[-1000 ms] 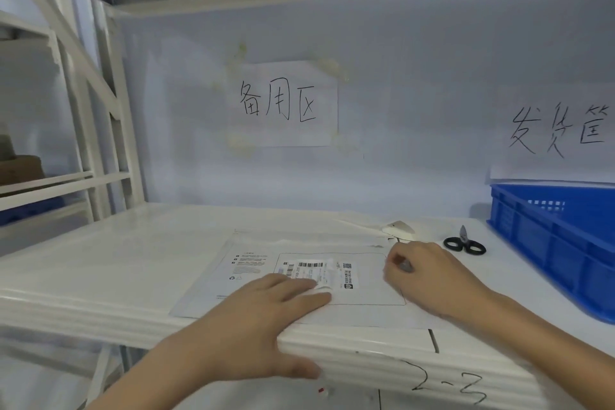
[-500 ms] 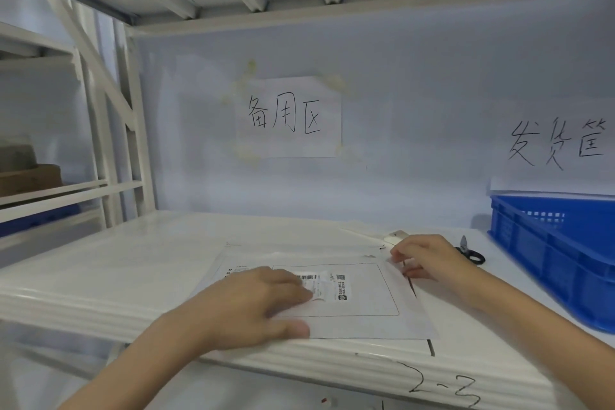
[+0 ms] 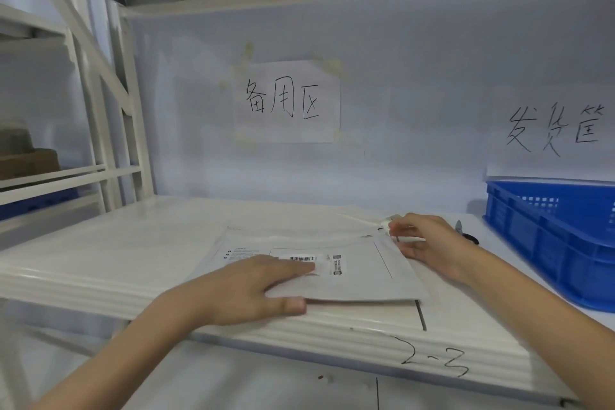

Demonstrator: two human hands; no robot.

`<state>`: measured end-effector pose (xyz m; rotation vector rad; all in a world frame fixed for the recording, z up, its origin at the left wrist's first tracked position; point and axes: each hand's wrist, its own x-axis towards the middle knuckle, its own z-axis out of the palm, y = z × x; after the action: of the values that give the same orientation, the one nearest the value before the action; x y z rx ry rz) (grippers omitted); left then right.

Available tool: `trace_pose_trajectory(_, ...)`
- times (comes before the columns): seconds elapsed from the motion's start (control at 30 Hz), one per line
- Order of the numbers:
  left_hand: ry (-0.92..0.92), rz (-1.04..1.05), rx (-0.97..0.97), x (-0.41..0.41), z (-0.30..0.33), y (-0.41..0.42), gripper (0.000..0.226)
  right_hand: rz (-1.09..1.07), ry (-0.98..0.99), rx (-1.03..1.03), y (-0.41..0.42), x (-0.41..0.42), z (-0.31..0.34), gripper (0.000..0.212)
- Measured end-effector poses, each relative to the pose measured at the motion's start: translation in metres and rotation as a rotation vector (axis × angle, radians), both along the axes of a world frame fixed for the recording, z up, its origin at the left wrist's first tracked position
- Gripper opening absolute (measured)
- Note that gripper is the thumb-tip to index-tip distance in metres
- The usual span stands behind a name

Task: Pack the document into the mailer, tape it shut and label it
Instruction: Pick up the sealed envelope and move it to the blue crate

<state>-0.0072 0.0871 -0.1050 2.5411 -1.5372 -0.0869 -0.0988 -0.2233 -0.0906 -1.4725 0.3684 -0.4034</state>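
A flat white mailer [image 3: 359,280] lies on the white shelf [image 3: 116,253] near its front edge. A barcode label [image 3: 319,260] sits on its face. My left hand [image 3: 246,289] presses flat on the mailer's left part, the thumb hooked over the front edge. My right hand [image 3: 429,243] is at the mailer's far right corner, with its fingertips pinching a small white piece [image 3: 386,225]. What that piece is I cannot tell.
A blue plastic crate [image 3: 545,236] stands at the right on the shelf. Black-handled scissors [image 3: 466,233] lie between my right hand and the crate, partly hidden. Two handwritten paper signs hang on the back wall. A neighbouring rack with cardboard boxes is at the left.
My right hand moved from the mailer's right edge back to its far right corner and pinched the small white piece. My left hand slid a little toward the front edge.
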Motion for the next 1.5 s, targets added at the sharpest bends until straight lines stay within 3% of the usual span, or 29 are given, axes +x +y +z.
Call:
trace_pose_trajectory(0.23, 0.019, 0.044, -0.105, -0.002, 0.011, -0.006, 0.072, -0.045, 0.030, 0.106, -0.007, 0.002, 0.002, 0.034)
trace_pose_trajectory(0.3, -0.119, 0.060, -0.116, -0.008, 0.016, -0.010, 0.074, -0.041, 0.024, 0.125, -0.007, 0.003, 0.003, 0.031)
trace_pose_trajectory(0.4, -0.465, 0.119, -0.141, -0.011, 0.021, -0.016, 0.090, -0.030, -0.024, 0.151, -0.003, 0.004, 0.007, 0.030)
trace_pose_trajectory(0.53, -0.568, 0.210, -0.367, -0.005, 0.034, -0.020, 0.098, -0.010, -0.085, 0.117, 0.006, 0.007, 0.014, 0.033)
trace_pose_trajectory(0.63, -0.413, 0.228, -0.654, -0.003, 0.049, -0.022, 0.073, 0.046, -0.036, 0.008, 0.019, 0.011, 0.012, 0.051)
trace_pose_trajectory(0.7, -0.300, 0.204, -0.855, -0.006, 0.059, -0.025, 0.052, 0.100, 0.003, -0.066, 0.029, 0.012, 0.011, 0.073)
trace_pose_trajectory(0.77, -0.163, 0.194, -1.037, -0.013, 0.071, -0.031, 0.049, 0.126, -0.003, -0.148, 0.038, 0.011, 0.017, 0.087)
trace_pose_trajectory(0.9, 0.100, 0.226, -1.246, -0.024, 0.084, -0.035, 0.062, 0.142, -0.152, -0.208, 0.038, 0.010, 0.038, 0.075)
trace_pose_trajectory(1.0, 0.382, 0.219, -1.348, -0.028, 0.082, -0.040, 0.053, 0.223, -0.168, -0.147, 0.031, 0.004, 0.047, 0.054)
trace_pose_trajectory(1.17, 0.568, 0.196, -1.225, -0.015, 0.068, -0.045, 0.010, 0.169, -0.215, -0.160, 0.021, -0.019, 0.054, 0.035)
trace_pose_trajectory(1.4, 0.951, 0.137, -1.142, -0.011, 0.050, -0.060, 0.029, 0.132, -0.142, -0.317, 0.001, -0.049, 0.074, 0.034)
trace_pose_trajectory(1.5, 0.980, 0.093, -1.127, -0.012, 0.051, -0.070, 0.029, 0.112, -0.144, -0.389, -0.008, -0.066, 0.095, 0.030)
